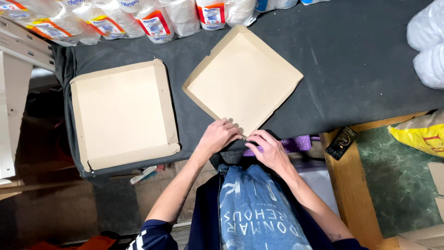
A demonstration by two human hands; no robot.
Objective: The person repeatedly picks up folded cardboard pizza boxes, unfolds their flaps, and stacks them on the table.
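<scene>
A shallow cardboard box tray (243, 78) lies turned like a diamond on the dark cloth-covered table (351, 69). Its near corner points at me. My left hand (217, 136) and my right hand (268, 148) both pinch that near corner, fingertips almost meeting at the tip. A second cardboard tray (122, 113), square to the table edge, rests to the left, apart from both hands. A purple glittery object (298, 143) shows just behind my right hand; whether the hand touches it I cannot tell.
Wrapped packs of white paper rolls (152, 21) line the far table edge. White bags (428, 41) sit at far right. A dark phone (341, 142) lies on a wooden ledge beside a yellow bag (418, 134). A white shelf (11, 92) stands left.
</scene>
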